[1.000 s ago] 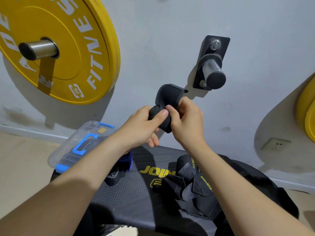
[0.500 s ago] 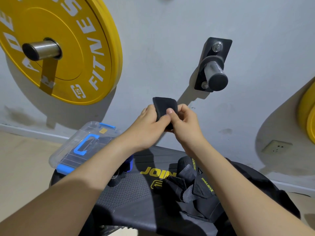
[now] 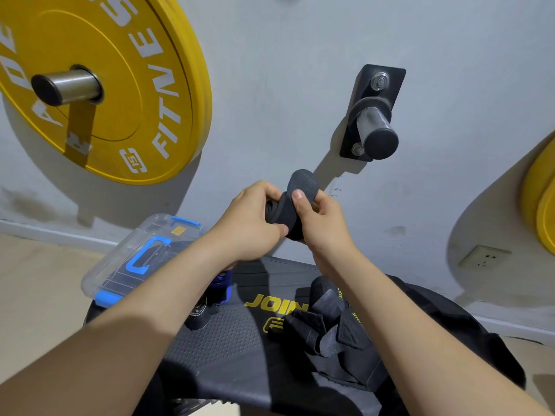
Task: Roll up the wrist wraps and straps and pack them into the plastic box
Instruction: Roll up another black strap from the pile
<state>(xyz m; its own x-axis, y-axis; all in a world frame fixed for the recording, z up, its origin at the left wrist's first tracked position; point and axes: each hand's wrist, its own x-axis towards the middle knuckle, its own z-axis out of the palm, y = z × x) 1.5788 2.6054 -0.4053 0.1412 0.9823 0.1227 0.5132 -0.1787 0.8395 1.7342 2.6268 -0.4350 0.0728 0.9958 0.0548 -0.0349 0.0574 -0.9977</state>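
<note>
A black bench (image 3: 228,340) fills the near view, with loose black straps (image 3: 330,331) piled on its right side. At its left end a clear box (image 3: 120,265) with blue latches stands closed, over tan floor (image 3: 36,295). Above the bench, both hands pinch one dark wrap (image 3: 300,187) between them: the left hand (image 3: 249,226) grips its coiled end and the right hand (image 3: 322,226) pins the loose end with its thumb. Half a second ago that end stood flat; now it curves over. Behind is a grey wall (image 3: 285,70) with a yellow plate (image 3: 105,85) and a peg (image 3: 375,127).
</note>
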